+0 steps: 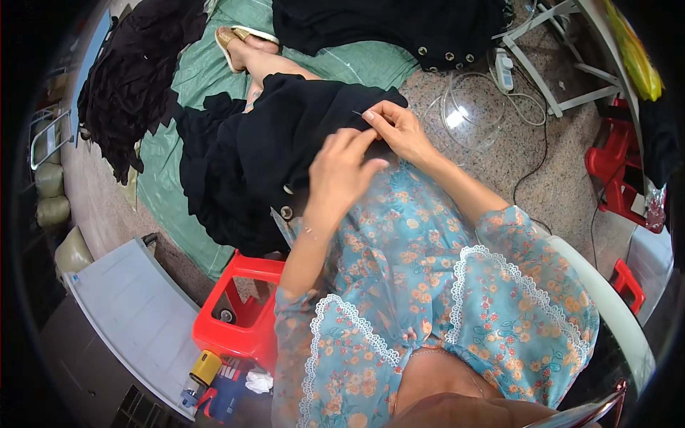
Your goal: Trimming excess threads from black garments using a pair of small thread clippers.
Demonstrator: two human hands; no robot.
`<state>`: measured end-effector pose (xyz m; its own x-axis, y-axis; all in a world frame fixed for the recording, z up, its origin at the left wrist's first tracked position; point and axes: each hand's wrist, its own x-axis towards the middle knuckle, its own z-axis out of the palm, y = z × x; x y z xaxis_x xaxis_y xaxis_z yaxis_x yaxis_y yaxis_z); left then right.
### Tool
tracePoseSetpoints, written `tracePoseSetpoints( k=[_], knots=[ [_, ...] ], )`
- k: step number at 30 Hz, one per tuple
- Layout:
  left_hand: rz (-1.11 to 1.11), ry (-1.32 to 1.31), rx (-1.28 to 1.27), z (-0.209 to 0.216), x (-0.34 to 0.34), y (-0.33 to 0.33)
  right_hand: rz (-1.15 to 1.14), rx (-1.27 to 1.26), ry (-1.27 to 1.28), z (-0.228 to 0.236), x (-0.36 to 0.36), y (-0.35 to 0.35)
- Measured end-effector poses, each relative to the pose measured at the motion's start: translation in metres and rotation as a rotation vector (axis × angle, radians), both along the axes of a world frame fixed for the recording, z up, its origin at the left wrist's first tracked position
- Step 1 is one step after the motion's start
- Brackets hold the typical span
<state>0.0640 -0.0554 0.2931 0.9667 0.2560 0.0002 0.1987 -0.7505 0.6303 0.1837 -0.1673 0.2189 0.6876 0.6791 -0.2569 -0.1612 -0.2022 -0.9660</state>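
Observation:
Black fabric [285, 128] is draped across my lap and legs, with a round metal eyelet [287, 212] near its lower edge. My right hand [401, 130] is closed in a pinch above the cloth's right side. A thin needle [357, 112] sticks out from its thumb and forefinger. My left hand [344, 167] hovers over the fabric, slightly blurred. Its thumb stands apart from the fingers, and its forefinger reaches close to my right fingertips. Whether a thread runs between the hands is too fine to tell.
A green sheet [160, 167] covers part of the floor. More black cloth lies in a heap [139, 78] at far left and in a piece with eyelets [385, 25] at the back. A red stool [239, 335], a white power strip [504, 70] and a metal frame [553, 96] stand around me.

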Motion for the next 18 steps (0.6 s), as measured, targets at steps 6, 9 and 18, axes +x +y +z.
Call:
tracePoseSetpoints(
  k=[6, 9, 18],
  knots=[
    [0.185, -0.09, 0.119, -0.043, -0.01, -0.013, 0.006, -0.054, -0.069, -0.005, 0.002, -0.003],
    [0.306, 0.007, -0.174, -0.048, -0.016, -0.012, -0.014, -0.08, -0.118, -0.008, 0.0, -0.003],
    [0.527, 0.019, -0.211, -0.046, -0.022, -0.024, -0.014, -0.12, -0.374, -0.003, -0.008, -0.002]
  ],
)
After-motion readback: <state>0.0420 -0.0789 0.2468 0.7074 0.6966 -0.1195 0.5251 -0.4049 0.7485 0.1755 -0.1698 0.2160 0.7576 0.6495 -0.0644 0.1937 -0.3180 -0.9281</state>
